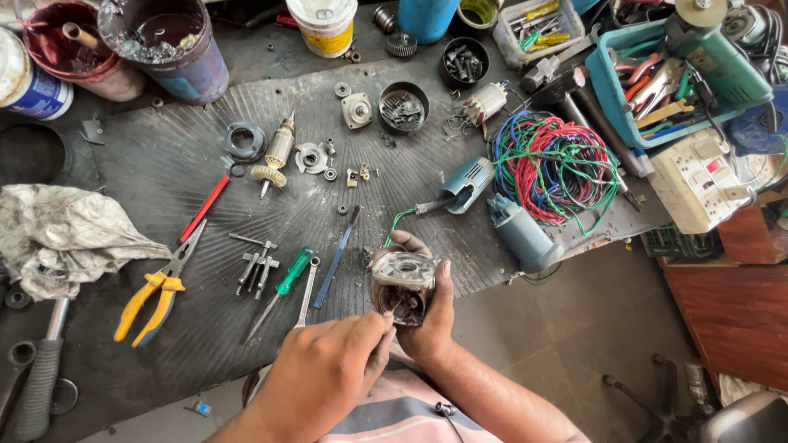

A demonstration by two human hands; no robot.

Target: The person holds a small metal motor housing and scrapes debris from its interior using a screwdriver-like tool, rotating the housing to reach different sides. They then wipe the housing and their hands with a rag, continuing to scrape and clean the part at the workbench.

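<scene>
My right hand (433, 321) grips a round metal motor housing (402, 283) from the right side and holds it above the near edge of the black ribbed mat (164, 156). My left hand (324, 371) comes in from the lower left. Its fingertips are pinched together at the housing's open lower end, and what they pinch is hidden. A green wire (397, 220) runs from behind the housing toward a grey-blue tool casing (466, 184).
Orange-handled pliers (152, 299), a green screwdriver (291, 275), a red screwdriver (205, 207), an armature (275, 156) and small parts lie on the mat. Right of them are a wire bundle (554, 164), a blue tool tray (611, 90) and a switchboard (698, 180). A cloth (66, 234) lies left.
</scene>
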